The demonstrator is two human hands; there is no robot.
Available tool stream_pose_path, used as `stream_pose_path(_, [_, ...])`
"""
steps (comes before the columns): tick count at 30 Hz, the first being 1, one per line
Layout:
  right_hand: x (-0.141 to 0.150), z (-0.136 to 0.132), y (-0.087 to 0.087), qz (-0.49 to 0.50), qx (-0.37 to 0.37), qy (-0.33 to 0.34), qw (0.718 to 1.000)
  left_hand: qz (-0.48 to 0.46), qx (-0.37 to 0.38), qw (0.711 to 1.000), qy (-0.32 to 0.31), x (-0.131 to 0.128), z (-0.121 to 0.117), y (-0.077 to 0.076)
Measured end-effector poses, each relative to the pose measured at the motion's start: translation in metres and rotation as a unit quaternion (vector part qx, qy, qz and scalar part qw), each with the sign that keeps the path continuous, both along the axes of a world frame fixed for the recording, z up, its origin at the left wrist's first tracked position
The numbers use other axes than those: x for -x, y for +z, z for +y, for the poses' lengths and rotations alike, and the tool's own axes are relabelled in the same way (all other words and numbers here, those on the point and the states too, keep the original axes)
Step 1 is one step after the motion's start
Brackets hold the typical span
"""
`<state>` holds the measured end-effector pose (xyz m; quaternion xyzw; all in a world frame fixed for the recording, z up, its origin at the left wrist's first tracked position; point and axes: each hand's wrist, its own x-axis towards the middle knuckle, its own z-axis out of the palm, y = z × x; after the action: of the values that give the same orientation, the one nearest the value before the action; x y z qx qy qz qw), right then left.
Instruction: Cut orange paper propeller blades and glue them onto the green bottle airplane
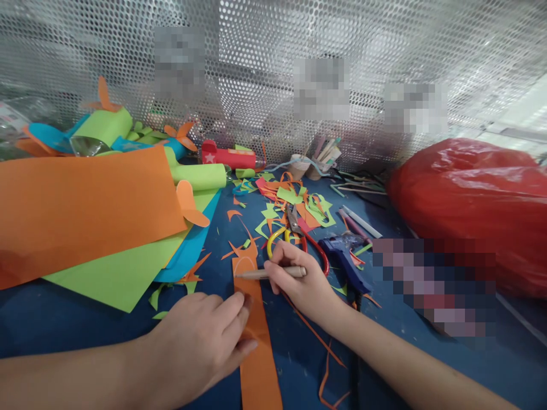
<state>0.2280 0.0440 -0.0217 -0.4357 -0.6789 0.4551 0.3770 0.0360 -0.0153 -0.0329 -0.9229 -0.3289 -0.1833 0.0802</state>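
An orange paper strip (258,347) lies lengthwise in front of me on the blue table. My left hand (205,336) holds it down, its curled fingers and thumb resting on the strip. A beige pen (294,271) is gripped in my right hand (299,279), with its tip on the upper end of the strip. A pale curved line shows on the paper by the tip. Just beyond my right hand lie scissors (293,219) with red and yellow handles, partly hidden by it. A blue glue gun (348,262) lies to the right.
Large orange sheets (85,199) cover green and blue ones at left. Behind them are paper rockets (105,128) and a red one (233,156). Colourful scraps (294,196) are strewn mid-table. Cups (316,169) hold sticks. A red plastic bag (474,210) bulges at right, before a perforated metal panel (256,68).
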Motion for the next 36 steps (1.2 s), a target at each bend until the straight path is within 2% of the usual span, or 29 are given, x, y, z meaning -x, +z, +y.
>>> stream_pose_path(4, [-0.0024,0.0021,0.0087,0.02,-0.003,-0.112,0.994,0.009,0.008,1.0,-0.01,0.0008,-0.0004,0.0013])
stream_pose_path(7, [-0.0058,0.0047,0.0115,-0.002,-0.01,-0.154,0.988,0.0,0.002,1.0,0.0,0.0006,-0.0005,0.0007])
stream_pose_path(22, [-0.0041,0.0071,0.0102,-0.024,-0.001,-0.124,0.992,0.0,-0.009,1.0,-0.001,-0.0005,0.0006,0.0002])
stream_pose_path(27, [-0.0043,0.0067,0.0103,-0.018,0.002,-0.117,0.993,0.008,0.008,1.0,0.002,-0.0003,-0.0001,-0.0003])
stream_pose_path(32, [-0.0056,0.0066,0.011,0.012,0.009,-0.12,0.993,0.0,0.019,1.0,0.0,0.002,-0.0007,0.0006])
stream_pose_path(36, [-0.0068,0.0093,0.0119,0.082,0.003,-0.153,0.985,0.005,0.03,0.999,0.012,0.0059,0.0016,-0.0005])
